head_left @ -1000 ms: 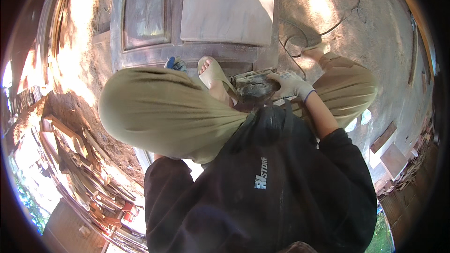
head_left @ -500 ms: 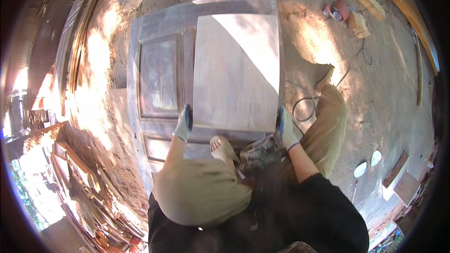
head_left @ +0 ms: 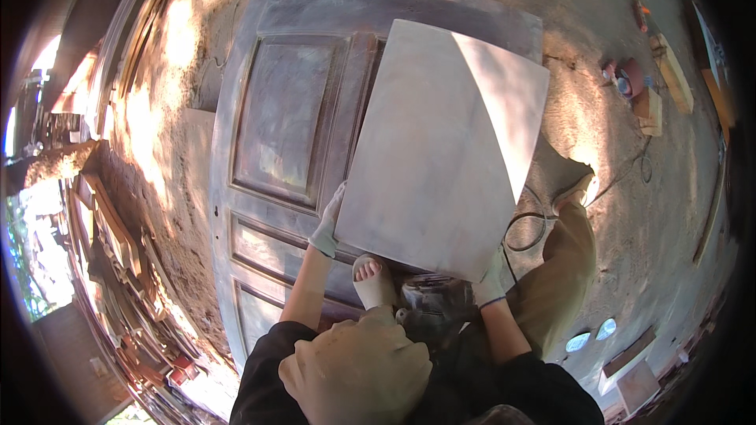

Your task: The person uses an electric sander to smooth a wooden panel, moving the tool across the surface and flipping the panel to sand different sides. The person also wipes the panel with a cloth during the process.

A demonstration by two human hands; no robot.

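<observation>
A flat, pale rectangular board (head_left: 441, 149) is tilted over the right part of a dark panelled door (head_left: 279, 110) that lies on the ground. My left hand (head_left: 327, 225), in a white work glove, is closed on the board's left edge near its lower corner. At the lower right corner my gloved right hand (head_left: 490, 279) grips the board, its fingers partly hidden by it. A dark, dusty machine (head_left: 435, 297) lies between my feet, just below the board's near edge; its kind cannot be made out. My sandalled foot (head_left: 373, 279) rests on the door.
A black cable (head_left: 526, 234) loops beside my right leg. Wooden blocks (head_left: 671, 75) and a reddish round thing (head_left: 630, 77) lie on the ground at the far right. Scrap wood (head_left: 118, 267) is heaped at the left, with long planks behind it. Two pale ovals (head_left: 579, 341) show at lower right.
The board has come nearer and turned clockwise, its far end swinging right, with both hands on its edges. My view has shifted, so the door appears larger and tilted.
</observation>
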